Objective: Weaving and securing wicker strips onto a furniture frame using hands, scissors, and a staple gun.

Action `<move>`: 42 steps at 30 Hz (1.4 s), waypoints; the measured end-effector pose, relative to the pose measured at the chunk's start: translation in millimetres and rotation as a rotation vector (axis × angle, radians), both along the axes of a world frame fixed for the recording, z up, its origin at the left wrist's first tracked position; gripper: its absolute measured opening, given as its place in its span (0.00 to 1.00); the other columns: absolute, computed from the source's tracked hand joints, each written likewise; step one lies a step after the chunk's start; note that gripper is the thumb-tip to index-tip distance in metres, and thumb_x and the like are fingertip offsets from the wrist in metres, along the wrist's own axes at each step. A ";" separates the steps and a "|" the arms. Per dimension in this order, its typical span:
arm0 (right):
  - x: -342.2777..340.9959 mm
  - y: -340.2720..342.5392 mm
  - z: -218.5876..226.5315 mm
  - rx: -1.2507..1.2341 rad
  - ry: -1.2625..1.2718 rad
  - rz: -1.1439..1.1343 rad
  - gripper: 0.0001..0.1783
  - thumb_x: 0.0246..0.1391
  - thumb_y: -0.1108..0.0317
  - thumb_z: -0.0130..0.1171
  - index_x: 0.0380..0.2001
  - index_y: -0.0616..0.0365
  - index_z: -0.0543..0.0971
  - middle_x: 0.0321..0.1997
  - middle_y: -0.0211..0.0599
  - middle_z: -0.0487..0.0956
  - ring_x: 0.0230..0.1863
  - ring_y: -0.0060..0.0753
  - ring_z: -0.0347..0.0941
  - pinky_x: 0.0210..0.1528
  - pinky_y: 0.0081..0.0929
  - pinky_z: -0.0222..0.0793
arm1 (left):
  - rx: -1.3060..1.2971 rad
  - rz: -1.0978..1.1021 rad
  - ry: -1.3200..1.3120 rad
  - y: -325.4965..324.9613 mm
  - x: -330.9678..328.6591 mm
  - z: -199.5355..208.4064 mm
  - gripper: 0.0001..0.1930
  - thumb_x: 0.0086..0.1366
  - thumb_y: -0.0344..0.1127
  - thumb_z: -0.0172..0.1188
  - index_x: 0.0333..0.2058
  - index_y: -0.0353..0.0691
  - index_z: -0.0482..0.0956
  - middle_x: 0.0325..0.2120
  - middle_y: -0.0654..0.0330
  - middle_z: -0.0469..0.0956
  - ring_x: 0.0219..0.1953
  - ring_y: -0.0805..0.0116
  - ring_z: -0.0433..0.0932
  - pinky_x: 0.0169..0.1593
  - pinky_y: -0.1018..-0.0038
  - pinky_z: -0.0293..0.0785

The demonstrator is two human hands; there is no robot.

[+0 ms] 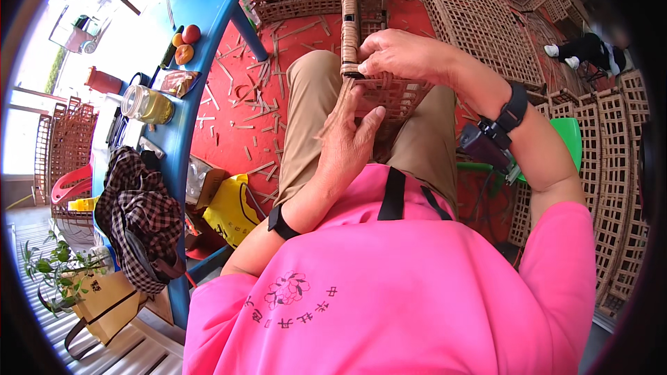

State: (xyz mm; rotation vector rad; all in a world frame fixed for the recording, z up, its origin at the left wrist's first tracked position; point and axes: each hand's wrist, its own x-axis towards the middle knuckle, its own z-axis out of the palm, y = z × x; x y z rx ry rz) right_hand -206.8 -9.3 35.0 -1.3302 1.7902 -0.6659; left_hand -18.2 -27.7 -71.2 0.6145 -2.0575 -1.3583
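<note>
With the right hand (399, 55), gripping the wrapped rim (350, 35) of one lattice-woven wicker basket (406, 94) at its near end, using bent fingers and thumb. With the left hand (347, 139), reaching extended fingertips to the underside of that end, loosely open with a spread thumb; cannot tell whether pinching a strip. Between two khaki-trousered thighs (306, 104), just beyond the left palm and partly under the right: the basket. On the wrists: two black straps (280, 223), one each. Leftward, on one blue table (215, 0): three round orange-red fruits (184, 54), one clear jar (149, 105). At its near end: one checked cloth (139, 215). Below: one yellow bag (231, 212). Across the red floor (229, 139): scattered strips, uncountable.
</note>
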 end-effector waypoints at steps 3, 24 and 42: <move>-6.6 -1.4 -0.3 0.143 -0.350 -0.090 0.11 0.52 0.66 0.61 0.32 0.64 0.83 0.31 0.34 0.82 0.34 0.26 0.76 0.39 0.31 0.70 | 0.180 -0.001 0.042 -0.2 -7.5 4.0 0.24 0.68 0.31 0.62 0.58 0.24 0.70 0.38 0.58 0.82 0.39 0.73 0.78 0.46 0.78 0.74; -17.0 9.5 -8.0 0.066 -0.357 -0.159 0.11 0.51 0.63 0.68 0.32 0.60 0.83 0.29 0.26 0.80 0.30 0.18 0.73 0.36 0.21 0.69 | 0.916 0.004 0.194 6.9 -21.4 38.7 0.08 0.64 0.38 0.67 0.31 0.42 0.79 0.25 0.70 0.75 0.28 0.83 0.71 0.31 0.82 0.68; 45.5 85.0 -19.8 -0.916 0.816 -0.128 0.15 0.45 0.78 0.61 0.40 0.55 0.83 0.41 0.33 0.82 0.49 0.39 0.78 0.50 0.33 0.76 | 1.329 -0.334 -0.008 -15.6 10.0 65.8 0.10 0.72 0.35 0.54 0.30 0.42 0.74 0.15 0.76 0.60 0.16 0.83 0.56 0.23 0.84 0.56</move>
